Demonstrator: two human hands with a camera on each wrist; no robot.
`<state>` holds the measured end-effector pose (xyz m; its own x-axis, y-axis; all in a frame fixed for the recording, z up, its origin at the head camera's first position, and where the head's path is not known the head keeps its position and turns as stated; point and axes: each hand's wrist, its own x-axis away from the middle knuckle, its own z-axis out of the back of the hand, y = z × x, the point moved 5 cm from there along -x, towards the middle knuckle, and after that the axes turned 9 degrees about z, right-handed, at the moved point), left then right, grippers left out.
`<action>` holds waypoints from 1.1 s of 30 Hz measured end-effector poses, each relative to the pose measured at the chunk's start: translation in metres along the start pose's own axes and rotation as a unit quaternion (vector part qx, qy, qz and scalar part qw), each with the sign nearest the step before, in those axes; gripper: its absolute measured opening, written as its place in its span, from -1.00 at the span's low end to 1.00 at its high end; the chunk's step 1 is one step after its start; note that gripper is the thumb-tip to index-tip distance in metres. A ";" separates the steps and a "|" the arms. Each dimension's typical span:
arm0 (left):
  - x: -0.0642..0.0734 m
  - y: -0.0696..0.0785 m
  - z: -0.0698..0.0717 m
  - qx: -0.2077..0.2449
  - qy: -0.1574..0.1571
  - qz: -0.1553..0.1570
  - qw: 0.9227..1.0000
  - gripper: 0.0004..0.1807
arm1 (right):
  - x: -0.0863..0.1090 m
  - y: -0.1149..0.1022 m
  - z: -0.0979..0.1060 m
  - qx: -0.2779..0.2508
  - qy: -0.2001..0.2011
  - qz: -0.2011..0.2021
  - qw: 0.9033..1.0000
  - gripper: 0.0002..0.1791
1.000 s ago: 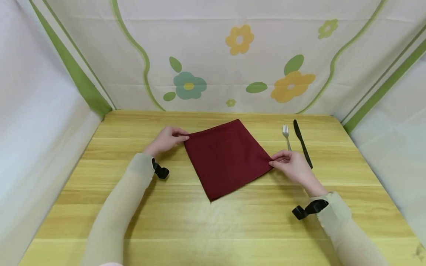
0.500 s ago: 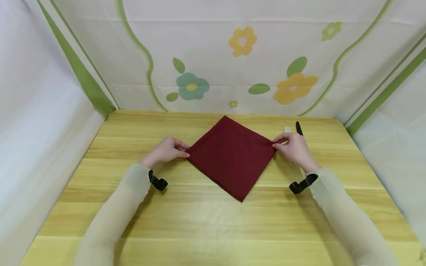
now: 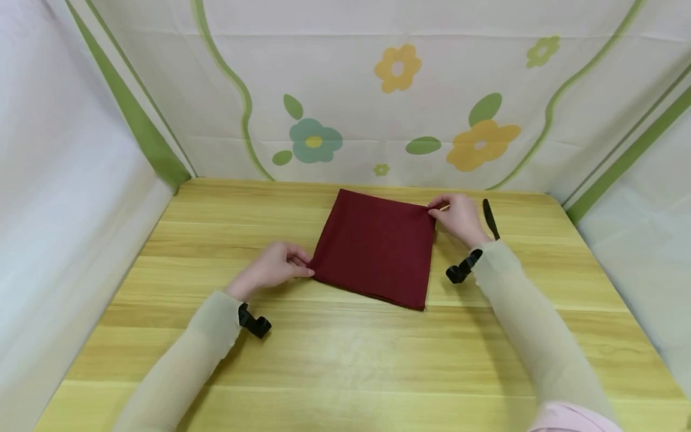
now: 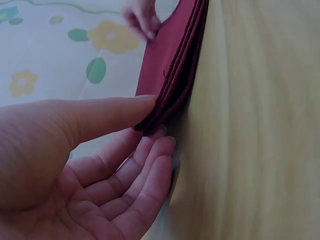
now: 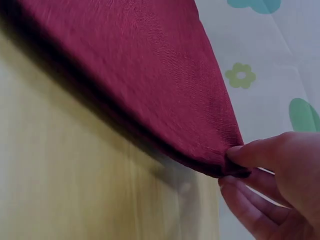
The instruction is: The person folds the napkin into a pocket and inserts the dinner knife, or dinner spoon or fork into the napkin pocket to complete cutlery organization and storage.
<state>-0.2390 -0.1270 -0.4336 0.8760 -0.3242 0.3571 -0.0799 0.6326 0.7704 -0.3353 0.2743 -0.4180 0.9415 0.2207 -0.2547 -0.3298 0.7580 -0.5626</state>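
now, all round us hang pale fabric walls [image 3: 324, 72], the back one printed with flowers [image 3: 464, 153]. against it we have a wood-grained table [image 3: 302, 372], a soft shine on its near half. on the far half, near the back edge, is the dark red cloth [image 3: 375, 246], folded in layers that we can see stacked in the left wrist view. over the last half second it has turned anticlockwise: it stood like a diamond, and its sides now run closer to the line of the table's edges. we judge that the cloth is being swung round in one piece, its folds kept.

with that turn our left hand [image 3: 272, 266] has come nearer to us, and our right hand [image 3: 457, 217] has gone farther off. each pinches a corner between thumb and fingers, closed down so that only fabric parts them: the left at the near left corner, the right at the far right one. we cannot tell how much of the cloth touches the wood. smallest, just beyond the right sleeve [image 3: 518, 306], lies a partly covered black knife [image 3: 490, 219].
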 end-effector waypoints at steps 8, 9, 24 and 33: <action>0.010 0.001 -0.013 -0.004 -0.002 -0.009 1.000 -0.74 | -0.020 -0.010 -0.010 -0.015 0.016 -0.004 1.000 -0.86; 0.011 0.001 -0.014 -0.002 -0.006 -0.010 1.000 -0.74 | -0.022 -0.011 -0.011 -0.017 0.017 -0.003 1.000 -0.86; 0.024 0.004 -0.020 -0.010 -0.018 -0.006 1.000 -0.69 | -0.030 -0.011 -0.023 -0.044 0.014 -0.016 0.999 -0.78; 0.016 0.002 -0.001 -0.031 -0.011 0.007 0.999 -0.29 | -0.021 -0.010 -0.014 -0.057 0.017 -0.022 0.998 -0.63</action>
<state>-0.2242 -0.1301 -0.4271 0.8640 -0.3304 0.3800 -0.0614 0.6799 0.7307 -0.3524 0.2537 -0.4179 0.9531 0.1663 -0.2531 -0.2956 0.6918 -0.6588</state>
